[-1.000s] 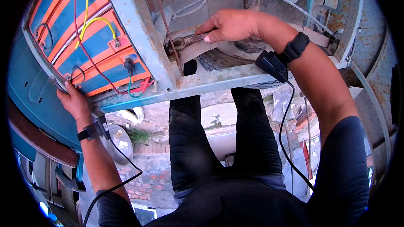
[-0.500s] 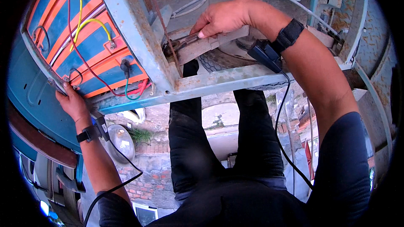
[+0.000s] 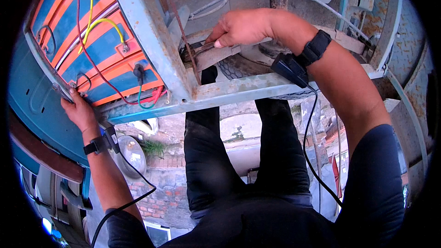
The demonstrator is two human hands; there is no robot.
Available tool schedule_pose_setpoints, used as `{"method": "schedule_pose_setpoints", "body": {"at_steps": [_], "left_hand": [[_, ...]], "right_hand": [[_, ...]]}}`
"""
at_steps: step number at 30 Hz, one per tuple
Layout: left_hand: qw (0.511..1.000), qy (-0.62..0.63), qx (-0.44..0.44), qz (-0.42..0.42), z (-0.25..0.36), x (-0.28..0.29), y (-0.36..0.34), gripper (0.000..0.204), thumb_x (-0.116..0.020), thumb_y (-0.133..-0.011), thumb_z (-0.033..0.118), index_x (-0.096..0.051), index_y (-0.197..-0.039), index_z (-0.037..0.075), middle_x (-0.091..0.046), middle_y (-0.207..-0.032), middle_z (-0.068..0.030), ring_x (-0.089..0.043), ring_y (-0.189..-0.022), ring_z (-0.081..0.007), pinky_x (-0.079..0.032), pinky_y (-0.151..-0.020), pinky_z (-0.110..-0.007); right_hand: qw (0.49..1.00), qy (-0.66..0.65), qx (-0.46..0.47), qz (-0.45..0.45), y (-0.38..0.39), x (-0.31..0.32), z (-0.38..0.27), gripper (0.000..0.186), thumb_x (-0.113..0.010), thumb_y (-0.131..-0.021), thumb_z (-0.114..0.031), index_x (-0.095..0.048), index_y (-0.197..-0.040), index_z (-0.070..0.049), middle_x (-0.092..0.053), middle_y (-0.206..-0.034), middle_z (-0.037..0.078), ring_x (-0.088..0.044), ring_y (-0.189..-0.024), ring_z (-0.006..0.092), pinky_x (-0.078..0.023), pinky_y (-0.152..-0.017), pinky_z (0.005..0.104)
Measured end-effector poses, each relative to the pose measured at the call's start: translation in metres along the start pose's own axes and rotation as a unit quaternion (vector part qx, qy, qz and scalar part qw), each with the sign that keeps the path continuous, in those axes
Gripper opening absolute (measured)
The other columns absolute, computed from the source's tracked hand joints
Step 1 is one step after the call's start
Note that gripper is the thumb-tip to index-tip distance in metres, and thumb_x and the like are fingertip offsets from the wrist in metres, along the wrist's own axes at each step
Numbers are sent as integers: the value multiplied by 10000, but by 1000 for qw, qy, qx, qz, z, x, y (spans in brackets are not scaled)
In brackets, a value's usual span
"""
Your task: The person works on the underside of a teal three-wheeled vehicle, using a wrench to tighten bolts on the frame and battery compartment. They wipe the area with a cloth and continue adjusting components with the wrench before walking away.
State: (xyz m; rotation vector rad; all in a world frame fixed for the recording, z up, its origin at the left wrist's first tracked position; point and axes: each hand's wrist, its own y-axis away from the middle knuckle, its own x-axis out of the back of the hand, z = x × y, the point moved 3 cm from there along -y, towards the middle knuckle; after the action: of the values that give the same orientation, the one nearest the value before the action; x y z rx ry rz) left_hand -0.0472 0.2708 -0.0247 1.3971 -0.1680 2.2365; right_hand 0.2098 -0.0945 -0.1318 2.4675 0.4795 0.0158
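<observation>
While the left hand [image 3: 80, 112] is gripping a metal rim [image 3: 45, 73] beside some batteries [image 3: 105, 41], the right hand [image 3: 240, 28] is pinching a metal tool [image 3: 201, 48], which is jutting from that hand toward the left one.

From head height, one wide fisheye view looks down on the nearby metal frame [image 3: 239, 87].

Cool, diffuse daylight nearly washes out the pale, mottled ground [image 3: 236, 121] below the near edge of the pale-blue, rust-flecked metal frame [image 3: 248, 82]. Inside that edge it is dimmer; the slim metal tool [image 3: 202, 48] under the bare right hand [image 3: 243, 27] looks murky. Black cloth trousers [image 3: 206, 149] lose detail. Fisheye distortion bows the outer parts; corners go black.
</observation>
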Motion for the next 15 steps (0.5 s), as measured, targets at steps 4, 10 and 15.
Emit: {"method": "schedule_pose_setpoints", "body": {"at_steps": [4, 10, 15], "left_hand": [[1000, 12, 1, -5, -8, 2, -3, 329, -570, -995, 273, -527, -1149, -15, -617, -877, -42, -559, -687, -99, -449, -594, -251], [1000, 28, 5, -3, -13, 4, -2, 321, -565, -996, 259, -525, -1161, -14, -634, -886, -49, -563, -674, -101, -458, -591, -253], [1000, 8, -5, 7, -5, 0, -2, 329, -565, -996, 253, -520, -1172, -22, -648, -908, -66, -576, -667, -105, -473, -590, -264]], "right_hand": [[999, -10, -16, 43, 8, -4, -6, 399, -568, -950, -264, -604, -1283, -46, -685, -1122, 174, -652, -978, 287, -485, -907, 372], [985, 138, -20, 102, 58, -10, -38, 425, -568, -941, -264, -574, -1300, -39, -661, -1060, 240, -652, -968, 375, -507, -878, 436], [983, 87, -64, 147, 103, -19, -71, 394, -537, -897, -275, -619, -1202, -39, -672, -1017, 225, -645, -967, 394, -499, -890, 485]]}}
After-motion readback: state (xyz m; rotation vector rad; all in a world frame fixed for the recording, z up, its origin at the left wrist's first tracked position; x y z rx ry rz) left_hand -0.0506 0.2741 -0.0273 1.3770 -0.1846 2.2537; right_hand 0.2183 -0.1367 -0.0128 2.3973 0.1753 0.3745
